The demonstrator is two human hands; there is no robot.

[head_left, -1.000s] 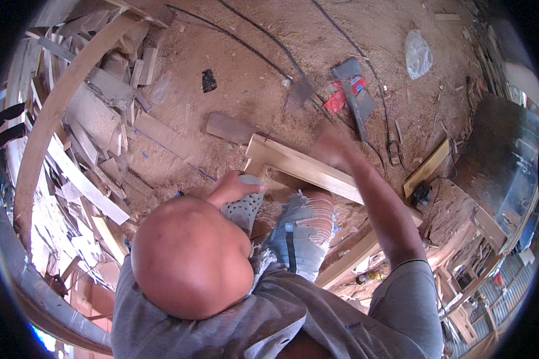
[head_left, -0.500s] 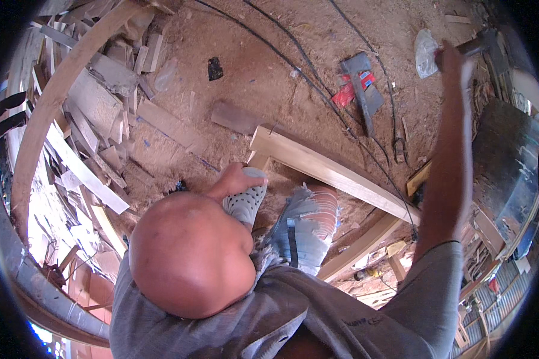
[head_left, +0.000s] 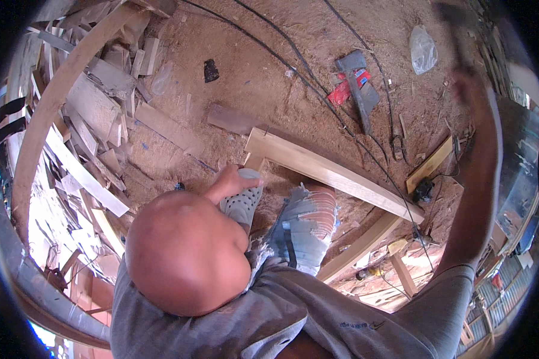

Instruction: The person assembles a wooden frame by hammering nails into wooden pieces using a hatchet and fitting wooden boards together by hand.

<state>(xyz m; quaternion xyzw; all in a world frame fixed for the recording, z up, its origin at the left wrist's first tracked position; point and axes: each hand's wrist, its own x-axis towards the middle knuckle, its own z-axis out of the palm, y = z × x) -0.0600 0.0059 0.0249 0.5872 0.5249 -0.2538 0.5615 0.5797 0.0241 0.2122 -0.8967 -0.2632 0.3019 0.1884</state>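
Note:
My right hand is raised at the far right and closed round the handle of a hammer. Both are smeared by motion. Low in front of me, my left hand is curled at the toe of a grey clog with holes. Its fingers are partly hidden, so what they grip cannot be made out. Just beyond the fingertips, a short wooden piece meets the end of a long pale wooden beam, which slants down to the right across the ground.
Wood offcuts pile up at the left, beside a curved plank. Black cables cross the dusty ground. A second hammer lies on red packaging. A clear plastic bag and a yellowish board lie at the right.
My right arm has swung outward to the right, and the hammer now points away from me rather than sideways. My left hand stays by the clog and the beam.

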